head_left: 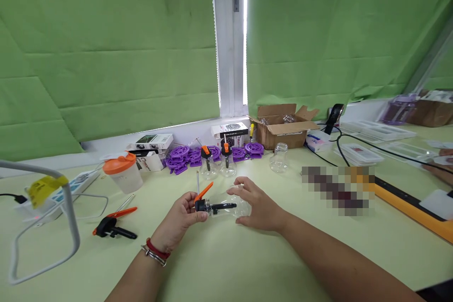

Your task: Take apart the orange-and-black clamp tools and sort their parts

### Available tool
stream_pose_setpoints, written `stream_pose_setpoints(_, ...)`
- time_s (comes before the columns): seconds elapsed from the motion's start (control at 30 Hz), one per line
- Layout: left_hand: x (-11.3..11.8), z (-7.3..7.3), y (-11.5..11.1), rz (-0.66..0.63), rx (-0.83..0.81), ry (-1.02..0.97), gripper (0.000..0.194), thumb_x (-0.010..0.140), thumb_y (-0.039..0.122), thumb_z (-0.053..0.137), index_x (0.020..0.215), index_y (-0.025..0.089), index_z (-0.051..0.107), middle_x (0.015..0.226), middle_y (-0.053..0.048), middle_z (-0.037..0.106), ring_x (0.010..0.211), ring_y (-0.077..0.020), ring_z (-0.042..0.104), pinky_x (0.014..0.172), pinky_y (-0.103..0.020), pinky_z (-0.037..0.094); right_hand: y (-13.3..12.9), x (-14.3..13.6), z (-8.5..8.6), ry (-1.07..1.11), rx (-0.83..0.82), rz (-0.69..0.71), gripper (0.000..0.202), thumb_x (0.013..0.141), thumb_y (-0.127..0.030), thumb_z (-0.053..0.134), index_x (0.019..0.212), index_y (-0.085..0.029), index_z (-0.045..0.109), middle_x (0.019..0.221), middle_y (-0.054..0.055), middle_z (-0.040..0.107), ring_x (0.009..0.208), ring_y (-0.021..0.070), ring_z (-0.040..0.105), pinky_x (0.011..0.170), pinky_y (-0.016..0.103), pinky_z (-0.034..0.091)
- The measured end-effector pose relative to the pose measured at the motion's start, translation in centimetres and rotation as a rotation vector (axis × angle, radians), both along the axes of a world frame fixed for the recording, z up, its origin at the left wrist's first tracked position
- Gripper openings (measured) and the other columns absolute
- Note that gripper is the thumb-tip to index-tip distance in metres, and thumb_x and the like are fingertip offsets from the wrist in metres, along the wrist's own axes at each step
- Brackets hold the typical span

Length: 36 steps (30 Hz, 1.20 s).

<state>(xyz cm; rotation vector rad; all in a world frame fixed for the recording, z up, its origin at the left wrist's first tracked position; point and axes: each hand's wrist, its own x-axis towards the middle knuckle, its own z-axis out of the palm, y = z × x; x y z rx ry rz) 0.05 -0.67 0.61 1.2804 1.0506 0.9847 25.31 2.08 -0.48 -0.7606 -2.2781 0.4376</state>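
Note:
My left hand (182,214) is closed on a black sprayer top (201,205) with an orange lever and a thin metal rod. My right hand (264,205) curls its fingers around the wide end of a clear bottle (242,203) lying on its side. The top sits at the bottle's mouth, with its black tube inside; whether it is screwed tight I cannot tell. Left of my left hand, a similar sprayer top (109,226) lies loose on the table. Beyond my hands stand two clear bottles (207,170) (228,169) with such tops fitted, and an uncapped bottle (279,163).
Purple plastic reels (179,155) and small printed boxes (230,130) line the back. An open cardboard box (286,134) stands behind the uncapped bottle. An orange-lidded cup (123,174), power strip (79,181) and grey metal frame (72,217) are left. At the right edge, another person's hand (442,163) shows.

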Motion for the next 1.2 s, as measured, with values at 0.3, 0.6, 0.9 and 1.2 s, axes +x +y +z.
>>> stream_pose_setpoints(0.3,0.2,0.3,-0.3,0.065,-0.009,-0.03,0.039,0.064,0.024,0.077,0.095,0.016,0.055,0.087,-0.002,0.063,0.077,-0.0137,0.059,0.074,-0.03,0.048,-0.1,0.0,0.1,0.006,0.081,-0.032,0.075,0.054,-0.025,0.078,0.122,-0.025,0.047,0.117,0.009,0.041,0.104,0.0228,0.049,0.085,0.036,0.046)
stream_pose_setpoints(0.6,0.3,0.9,-0.7,0.067,-0.033,-0.091,0.035,0.067,0.025,0.075,0.095,0.017,0.057,0.087,-0.002,0.062,0.08,-0.0143,0.059,0.078,-0.032,0.049,0.1,-0.1,-0.2,-0.035,0.405,-0.064,0.057,0.063,-0.026,0.07,0.115,-0.022,0.048,0.113,0.011,0.041,0.102,0.0246,0.047,0.079,0.037,0.048)
stream_pose_setpoints(0.9,0.0,1.0,-0.7,0.006,-0.064,-0.001,0.033,0.066,0.026,0.074,0.095,0.013,0.063,0.075,-0.005,0.066,0.071,-0.0152,0.06,0.052,-0.021,0.039,0.0,-0.3,-0.3,-0.084,0.616,-0.081,0.046,0.067,-0.011,0.058,0.111,-0.023,0.052,0.109,0.01,0.041,0.105,0.0245,0.045,0.083,0.038,0.048)
stream_pose_setpoints(1.2,0.2,1.0,-0.8,0.032,-0.143,-0.111,0.026,0.067,0.032,0.074,0.085,0.015,0.065,0.065,-0.001,0.062,0.058,-0.0111,0.056,0.047,-0.02,0.034,-0.1,-0.4,-0.3,-0.125,0.73,-0.128,0.038,0.077,-0.012,0.053,0.111,-0.029,0.053,0.107,0.007,0.046,0.112,0.0241,0.046,0.089,0.043,0.05)
